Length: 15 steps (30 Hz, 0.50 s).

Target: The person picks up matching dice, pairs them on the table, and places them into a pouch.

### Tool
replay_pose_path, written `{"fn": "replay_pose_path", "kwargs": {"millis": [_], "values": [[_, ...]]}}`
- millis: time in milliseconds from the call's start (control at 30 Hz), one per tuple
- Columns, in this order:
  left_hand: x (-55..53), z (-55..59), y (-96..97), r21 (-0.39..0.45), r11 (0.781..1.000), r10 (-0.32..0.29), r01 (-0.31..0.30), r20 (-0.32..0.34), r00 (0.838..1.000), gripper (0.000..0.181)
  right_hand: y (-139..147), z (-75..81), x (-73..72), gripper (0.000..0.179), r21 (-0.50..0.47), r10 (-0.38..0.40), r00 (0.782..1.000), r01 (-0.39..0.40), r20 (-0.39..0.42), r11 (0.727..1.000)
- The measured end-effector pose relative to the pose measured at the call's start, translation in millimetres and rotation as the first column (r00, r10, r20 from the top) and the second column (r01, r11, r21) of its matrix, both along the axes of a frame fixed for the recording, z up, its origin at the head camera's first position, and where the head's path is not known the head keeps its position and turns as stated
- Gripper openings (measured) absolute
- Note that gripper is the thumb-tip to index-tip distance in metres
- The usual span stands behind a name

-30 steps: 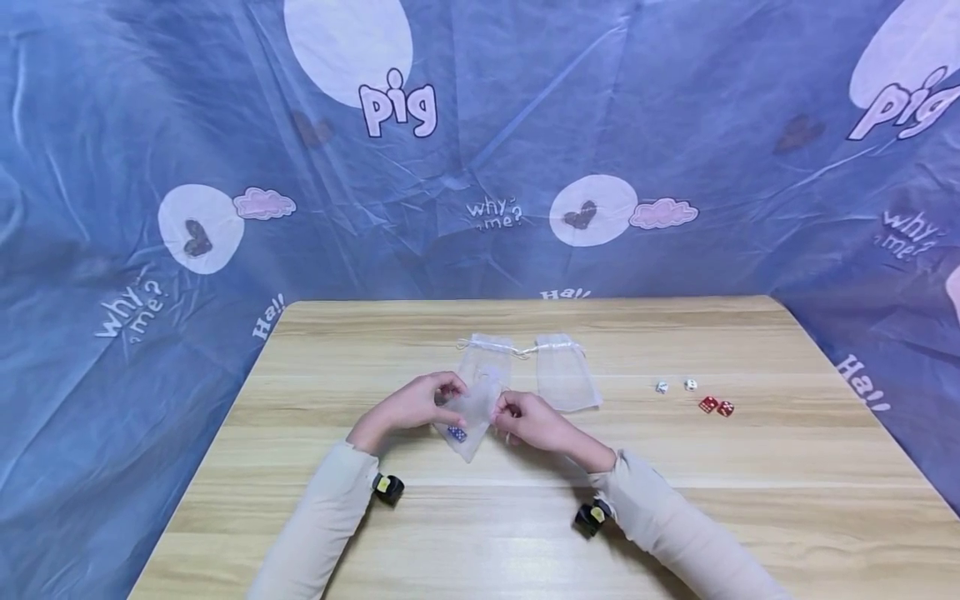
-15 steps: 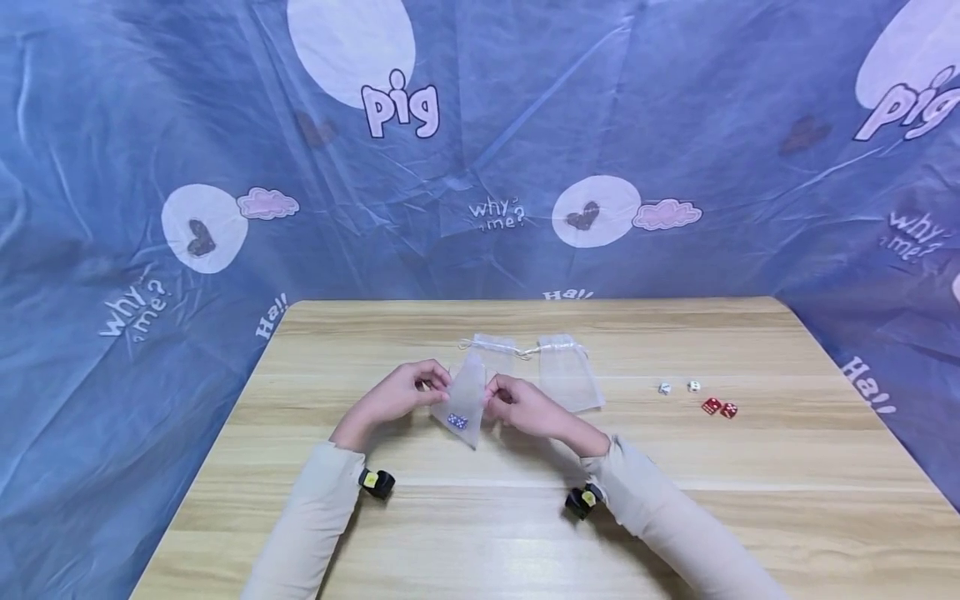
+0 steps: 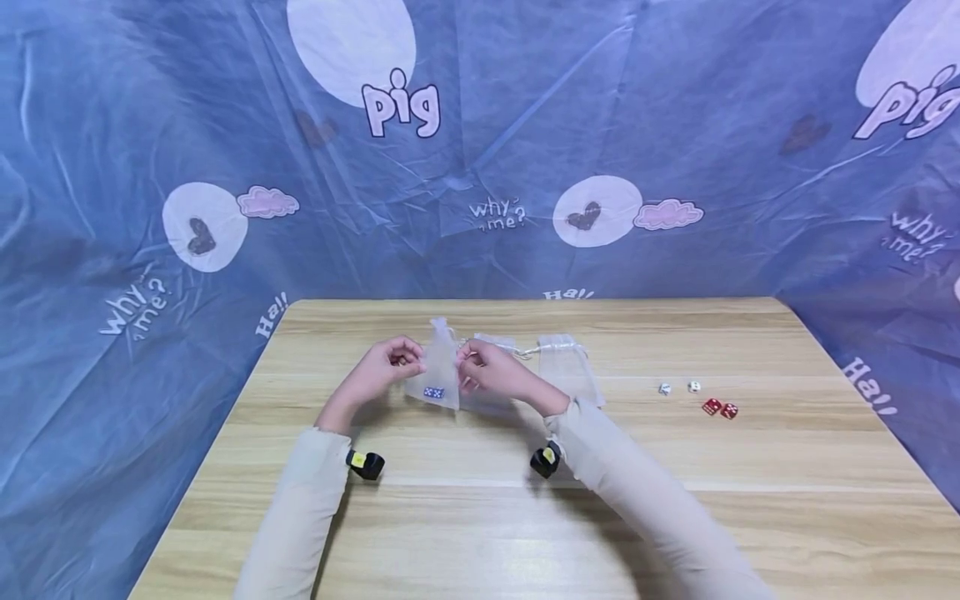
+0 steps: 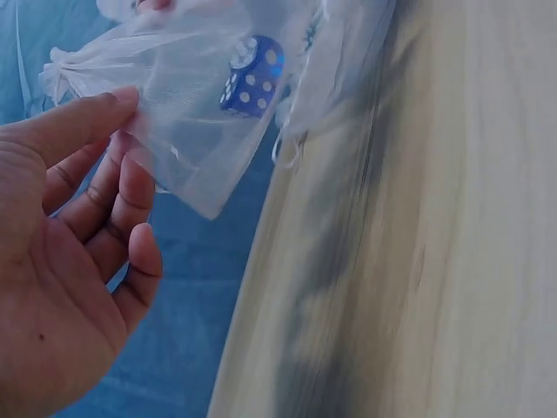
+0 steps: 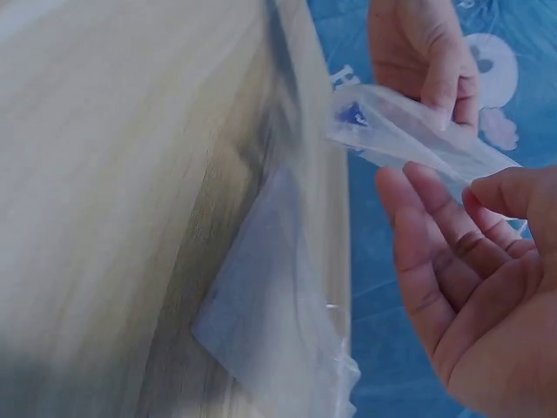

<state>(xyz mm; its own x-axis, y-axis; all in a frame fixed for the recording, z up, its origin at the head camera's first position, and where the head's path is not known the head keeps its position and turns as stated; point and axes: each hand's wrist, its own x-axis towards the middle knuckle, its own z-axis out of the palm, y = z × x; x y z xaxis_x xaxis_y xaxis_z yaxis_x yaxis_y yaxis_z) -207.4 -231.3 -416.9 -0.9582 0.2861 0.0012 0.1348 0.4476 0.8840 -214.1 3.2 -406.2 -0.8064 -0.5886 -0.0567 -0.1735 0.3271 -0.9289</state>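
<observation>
A sheer white drawstring bag (image 3: 437,362) hangs upright between my hands in the head view, its top gathered into a narrow neck. Blue dice with white pips (image 3: 433,392) lie inside at its bottom, and show through the mesh in the left wrist view (image 4: 252,83). My left hand (image 3: 386,367) pinches the bag's left side between thumb and fingers, below the neck. On the other side, my right hand (image 3: 491,371) pinches with thumb and index finger at the bag's right edge, its other fingers loosely bent in the right wrist view.
Behind my right hand lies a second sheer bag (image 3: 495,341), partly hidden. A third bag (image 3: 567,371) lies flat to its right. Farther right on the wooden table (image 3: 465,525) are two white dice (image 3: 694,387) and two red dice (image 3: 712,407). A blue printed cloth (image 3: 450,258) surrounds the table.
Both hands have moved left and toward the table's far side with the bag. The bag has turned more upright, and its gathered neck now shows at the top.
</observation>
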Motion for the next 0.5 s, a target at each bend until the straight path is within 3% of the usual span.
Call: {"fn": "replay_pose_path", "kwargs": {"millis": [233, 500], "values": [[-10.2, -9.1, -16.1, -0.012, 0.998, 0.055, -0.055, 0.030, 0.998, 0.027, -18, -8.0, -15.7, 0.015, 0.046, -0.068, 0.995, 0.065, 0.070, 0.997], [-13.8, -20.0, -30.6, -0.004, 0.997, 0.079, -0.079, 0.052, 0.996, 0.025, -34, -21.1, -23.8, 0.014, 0.049, -0.081, 0.991, 0.076, 0.106, 0.996]]}}
